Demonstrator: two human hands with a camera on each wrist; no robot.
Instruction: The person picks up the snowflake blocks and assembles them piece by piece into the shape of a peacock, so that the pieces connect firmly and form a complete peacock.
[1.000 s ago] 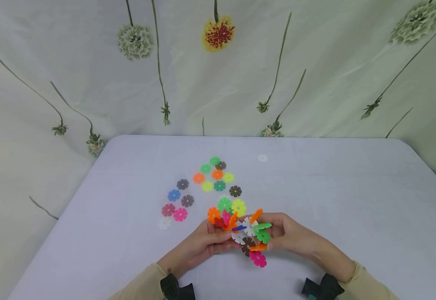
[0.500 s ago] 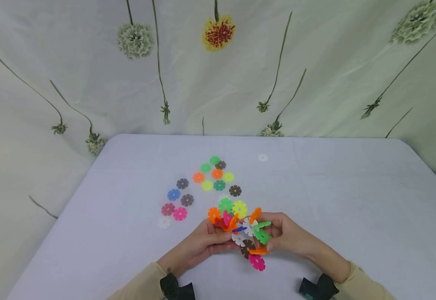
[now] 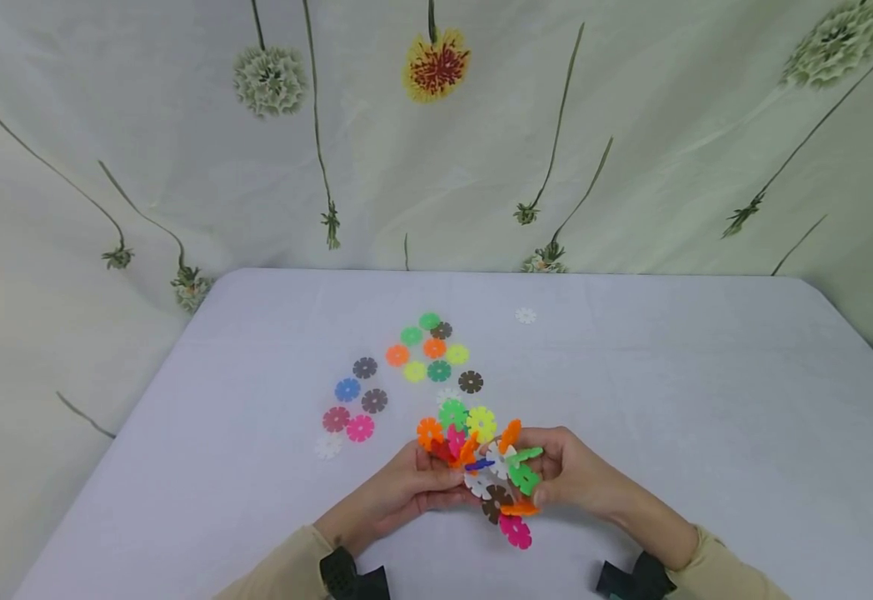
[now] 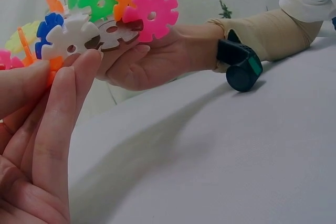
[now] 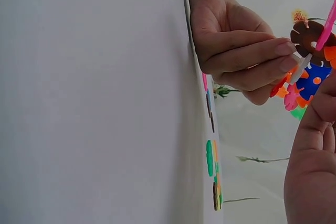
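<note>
Between both hands, above the table, is a cluster of interlocking notched plastic discs (image 3: 498, 462) in several colours. My left hand (image 3: 414, 485) grips its left side, thumb on top; in the left wrist view the thumb and fingers pinch it near a white disc (image 4: 71, 41) and an orange one. On the other side, my right hand (image 3: 590, 473) holds the part with green and orange discs. A pink disc (image 4: 152, 15) sticks out at the near end beside a brown disc (image 5: 310, 38). Some joints and the right fingertips are hidden behind the discs.
Loose discs lie on the white table (image 3: 676, 375) beyond the hands: a mixed group with an orange disc (image 3: 435, 348), and another at left with a blue disc (image 3: 347, 389). A lone white disc (image 3: 526, 316) lies farther back. A flower-print cloth (image 3: 631, 100) hangs behind.
The cluster's right part has tilted a little, its pink end disc now lower and nearer the body. My right wrist has shifted slightly left; the left hand stays nearly still.
</note>
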